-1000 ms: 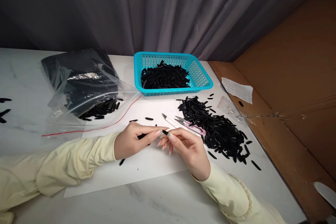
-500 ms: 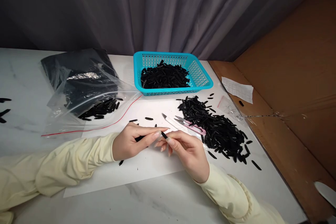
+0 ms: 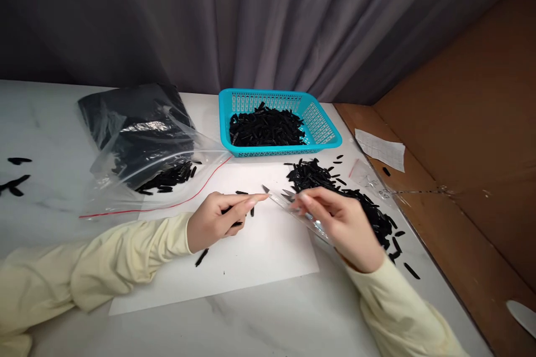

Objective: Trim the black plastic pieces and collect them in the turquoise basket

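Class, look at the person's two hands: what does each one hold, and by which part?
The left hand pinches a small black piece near its middle. The right hand reaches over the tools; any grip is blurred.

My right hand (image 3: 343,226) is blurred, so I cannot tell if its fingers touch the knife (image 3: 288,207) or the scissors (image 3: 290,195) under it. It covers the scissors' handle and part of the black pile (image 3: 368,209). In my left hand (image 3: 215,223) a small black piece (image 3: 228,211) is mostly hidden. My sleeves are cut off by the picture's edges.
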`<state>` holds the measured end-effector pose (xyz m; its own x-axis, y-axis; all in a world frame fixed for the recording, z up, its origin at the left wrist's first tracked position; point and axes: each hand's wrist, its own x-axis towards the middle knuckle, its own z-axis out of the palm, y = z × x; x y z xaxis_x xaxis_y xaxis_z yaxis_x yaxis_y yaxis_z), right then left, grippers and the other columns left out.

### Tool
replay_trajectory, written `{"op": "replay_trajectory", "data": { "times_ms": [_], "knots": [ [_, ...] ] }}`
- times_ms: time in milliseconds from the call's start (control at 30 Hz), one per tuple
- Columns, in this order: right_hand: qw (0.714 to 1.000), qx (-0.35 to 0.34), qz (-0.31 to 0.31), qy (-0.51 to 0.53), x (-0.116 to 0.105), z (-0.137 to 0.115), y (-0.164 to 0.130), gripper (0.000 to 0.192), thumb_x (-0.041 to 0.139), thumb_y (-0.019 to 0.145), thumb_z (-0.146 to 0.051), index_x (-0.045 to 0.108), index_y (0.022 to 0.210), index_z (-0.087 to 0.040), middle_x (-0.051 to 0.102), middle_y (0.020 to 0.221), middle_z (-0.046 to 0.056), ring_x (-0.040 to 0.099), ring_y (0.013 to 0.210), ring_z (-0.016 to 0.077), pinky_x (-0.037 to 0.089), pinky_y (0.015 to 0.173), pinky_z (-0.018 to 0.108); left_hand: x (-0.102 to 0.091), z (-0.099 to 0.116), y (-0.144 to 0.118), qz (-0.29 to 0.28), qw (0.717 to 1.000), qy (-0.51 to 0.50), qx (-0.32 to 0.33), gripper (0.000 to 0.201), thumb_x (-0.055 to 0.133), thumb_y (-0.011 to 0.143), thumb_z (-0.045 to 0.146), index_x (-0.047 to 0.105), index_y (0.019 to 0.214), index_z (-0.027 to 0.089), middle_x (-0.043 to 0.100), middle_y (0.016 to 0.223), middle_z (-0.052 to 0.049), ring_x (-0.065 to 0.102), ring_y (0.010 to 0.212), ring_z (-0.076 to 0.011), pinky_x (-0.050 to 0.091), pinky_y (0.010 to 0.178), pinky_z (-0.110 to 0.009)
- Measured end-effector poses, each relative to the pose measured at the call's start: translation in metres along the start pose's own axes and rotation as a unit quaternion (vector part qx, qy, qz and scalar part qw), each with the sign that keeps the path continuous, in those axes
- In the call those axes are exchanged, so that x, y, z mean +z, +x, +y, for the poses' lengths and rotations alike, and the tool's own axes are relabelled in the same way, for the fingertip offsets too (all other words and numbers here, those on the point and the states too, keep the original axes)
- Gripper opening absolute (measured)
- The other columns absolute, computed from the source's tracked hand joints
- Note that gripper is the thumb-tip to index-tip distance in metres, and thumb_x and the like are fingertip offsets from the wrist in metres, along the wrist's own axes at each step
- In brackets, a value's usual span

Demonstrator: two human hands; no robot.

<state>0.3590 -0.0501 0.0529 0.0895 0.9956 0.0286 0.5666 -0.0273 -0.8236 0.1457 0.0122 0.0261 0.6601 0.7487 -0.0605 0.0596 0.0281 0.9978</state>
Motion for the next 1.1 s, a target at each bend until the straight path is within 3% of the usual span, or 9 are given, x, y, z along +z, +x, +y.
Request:
{"op": "replay_trajectory", "data": {
  "times_ms": [100,200,300,367,467,600,767,900,1100],
  "knots": [
    [0.950,0.011,0.045,-0.309,-0.031,0.008,0.007,0.026,0.042,0.085,-0.031,0.064,0.080,-0.019,0.065,0.059,0.005,0.056,0.047,0.0184,0.036,0.046,0.028,-0.002,0.003,0.003,-0.019,0.997,-0.056,-0.042,0.048,0.043,0.087,0.040,0.061,0.114,0.004,0.031,0.041,0.008,0.026,0.037,-0.0061,0.026,0.039,-0.021],
    [0.878,0.000,0.110,-0.466,-0.039,0.006,0.007,0.027,0.040,0.086,-0.031,0.064,0.091,-0.017,0.064,0.061,0.007,0.056,0.049,0.0208,0.030,0.041,0.027,-0.002,0.005,0.005,-0.021,0.993,-0.093,-0.076,0.049,0.041,0.088,0.041,0.059,0.116,0.005,0.031,0.040,0.008,0.026,0.036,-0.0059,0.024,0.039,-0.020],
    [0.908,-0.110,0.109,-0.389,-0.022,-0.010,0.003,0.026,0.040,0.088,-0.029,0.062,0.095,-0.017,0.067,0.080,0.011,0.061,0.071,0.0235,0.042,0.053,0.030,-0.001,0.008,0.006,-0.019,0.988,-0.119,-0.096,0.052,0.041,0.087,0.044,0.057,0.119,0.006,0.030,0.040,0.008,0.025,0.036,-0.0060,0.023,0.038,-0.020],
    [0.947,-0.193,0.022,-0.255,-0.003,-0.024,0.003,0.021,0.041,0.089,-0.023,0.060,0.096,-0.019,0.067,0.085,0.009,0.061,0.078,0.0218,0.046,0.064,0.032,0.000,0.008,0.006,-0.017,0.984,-0.136,-0.111,0.054,0.041,0.087,0.046,0.056,0.120,0.007,0.028,0.041,0.009,0.024,0.036,-0.0060,0.022,0.037,-0.019],
    [0.957,-0.248,-0.108,-0.108,0.023,-0.038,0.005,0.020,0.043,0.088,-0.015,0.059,0.100,-0.021,0.066,0.088,0.007,0.060,0.082,0.0202,0.047,0.072,0.032,0.001,0.007,0.008,-0.015,0.981,-0.154,-0.119,0.053,0.041,0.086,0.048,0.058,0.116,0.008,0.027,0.043,0.008,0.026,0.035,-0.0059,0.023,0.037,-0.019],
    [0.955,-0.259,-0.136,-0.044,0.043,-0.041,0.009,0.020,0.045,0.087,-0.013,0.057,0.100,-0.020,0.064,0.089,0.008,0.059,0.084,0.0205,0.047,0.073,0.033,0.000,0.004,0.010,-0.018,0.979,-0.178,-0.100,0.048,0.041,0.086,0.049,0.059,0.107,0.009,0.042,0.051,0.004,0.031,0.035,-0.0046,0.022,0.035,-0.019],
    [0.949,-0.294,-0.104,-0.045,0.051,-0.038,0.011,0.011,0.048,0.086,-0.013,0.057,0.089,-0.018,0.059,0.088,0.009,0.053,0.084,0.0206,0.045,0.074,0.034,0.000,0.000,0.010,-0.016,0.981,-0.174,-0.088,0.040,0.043,0.085,0.051,0.055,0.078,0.013,0.037,0.047,0.006,0.031,0.035,-0.0055,0.024,0.033,-0.019],
    [0.955,-0.256,-0.144,-0.036,0.056,-0.038,0.015,0.005,0.053,0.083,-0.015,0.055,0.084,-0.019,0.058,0.085,0.007,0.052,0.079,0.0193,0.045,0.069,0.032,0.000,-0.001,0.010,-0.012,0.990,-0.131,-0.050,0.046,0.039,0.087,0.051,0.052,0.063,0.013,0.042,0.048,0.004,0.034,0.038,-0.0062,0.026,0.034,-0.020],
    [0.968,-0.179,-0.169,0.042,0.057,-0.037,0.018,0.009,0.054,0.084,-0.021,0.055,0.075,-0.019,0.060,0.077,0.005,0.054,0.070,0.0160,0.044,0.062,0.028,0.001,0.001,0.012,-0.028,0.985,-0.152,-0.075,0.041,0.045,0.083,0.052,0.056,0.078,0.013,0.043,0.048,0.005,0.032,0.033,-0.0048,0.025,0.031,-0.018]
  ]
}}
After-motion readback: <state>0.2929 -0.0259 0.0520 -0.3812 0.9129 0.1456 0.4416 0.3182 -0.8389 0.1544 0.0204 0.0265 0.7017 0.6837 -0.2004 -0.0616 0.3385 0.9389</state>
